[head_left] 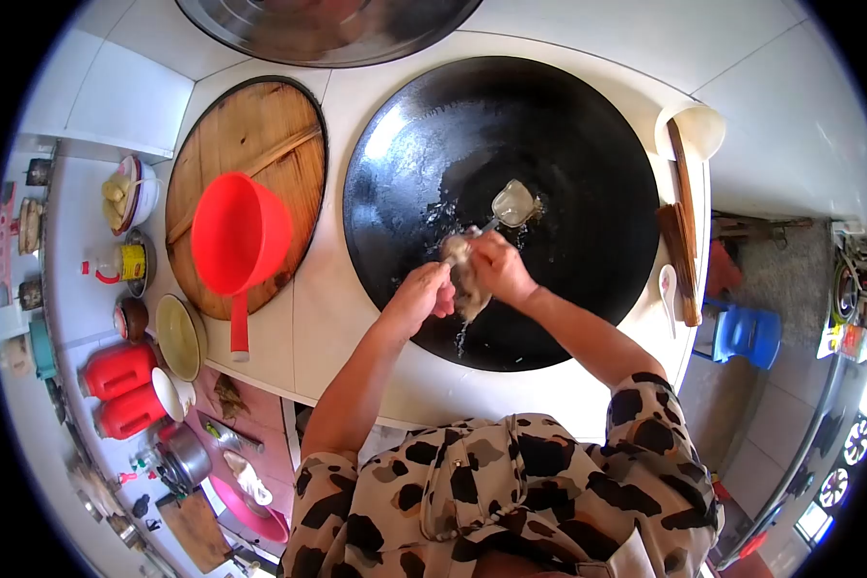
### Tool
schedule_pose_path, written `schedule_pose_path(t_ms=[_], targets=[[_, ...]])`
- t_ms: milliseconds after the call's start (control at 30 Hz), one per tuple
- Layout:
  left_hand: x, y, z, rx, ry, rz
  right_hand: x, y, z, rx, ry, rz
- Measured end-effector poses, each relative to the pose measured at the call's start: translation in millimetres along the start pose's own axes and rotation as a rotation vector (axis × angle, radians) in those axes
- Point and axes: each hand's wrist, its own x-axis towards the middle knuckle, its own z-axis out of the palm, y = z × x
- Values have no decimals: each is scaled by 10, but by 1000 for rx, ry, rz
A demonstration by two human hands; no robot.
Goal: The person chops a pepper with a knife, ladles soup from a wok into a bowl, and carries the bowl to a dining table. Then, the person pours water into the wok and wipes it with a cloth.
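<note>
Both hands are close together over the big black wok (588, 260). A wet, grey-brown rag (468, 294) is bunched between them, and water drips from its lower end into the wok. My left hand (424, 295) is closed on the rag's left side. On the other side, my right hand (503, 268) is closed on it too, fingers curled. Just beyond the hands is a metal spatula (513, 203), its blade over the wok's middle. Its handle runs back towards the rag and is hidden there. Water drops and small bits dot the wok's surface.
A red plastic ladle (241, 236) rests on a round wooden lid (250, 116) to the left. Right of the wok are wooden sticks (682, 241), a white spoon (669, 294) and a pale bowl (703, 130). A blue chair (749, 334) stands beyond the right counter edge.
</note>
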Motion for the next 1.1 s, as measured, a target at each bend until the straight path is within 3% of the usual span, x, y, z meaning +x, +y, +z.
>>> schedule_pose_path(t_ms=[67,167,200,233,300,333,400,433,500,567,633,667,700,733,767,833,867,900,967,1000,1033,1067,1100], targets=[[-50,72,52,-15,22,-18,-9,512,-40,-175,-4,9],[-175,113,158,45,-15,-44,30,1354,-222,-1106,-280,25],[-181,68,132,66,55,-73,46,1919,-279,-1417,-363,180],[-199,41,84,72,43,-103,154,1177,-579,-992,-119,341],[-278,-53,8,81,16,-181,273,870,-795,-885,207,259],[-294,-90,16,78,20,-189,339,521,-827,-788,67,194],[-306,-54,64,38,59,-174,246,684,-437,-695,-97,440],[-307,-29,77,21,81,-164,181,275,-366,-799,-201,324],[-335,-51,101,25,74,-183,217,235,-383,-648,-173,264],[-377,-96,87,25,73,-199,300,282,-400,-698,-206,272],[-428,-133,68,19,72,-219,418,419,-520,-950,-306,355],[-461,-127,90,4,62,-226,438,456,-579,-988,-252,254],[-498,-82,145,-96,1,-298,427,450,-619,-1025,-201,157],[-512,-17,207,-195,-62,-369,421,395,-565,-1042,-233,205],[-475,36,266,-295,-124,-432,327,905,-323,-1004,-184,321],[-204,-104,380,-786,-202,-570,174,406,-260,-951,-236,206],[94,-424,344,-1061,-296,-621,31,608,-147,-827,-178,248],[271,-595,335,-1335,-392,-668,-53,828,-140,-814,-200,116],[343,-569,406,-1270,-453,-607,-90,1278,-232,-766,-194,278],[330,-576,423,-1241,-476,-579,-42,1358,-317,-847,-63,448],[204,-432,440,-925,-341,-523,128,1089,-506,-660,31,670],[-28,-152,478,-608,-206,-463,32,1971,-569,-779,39,392],[-168,1,470,-296,-73,-398,165,1519,-747,-846,34,379]])
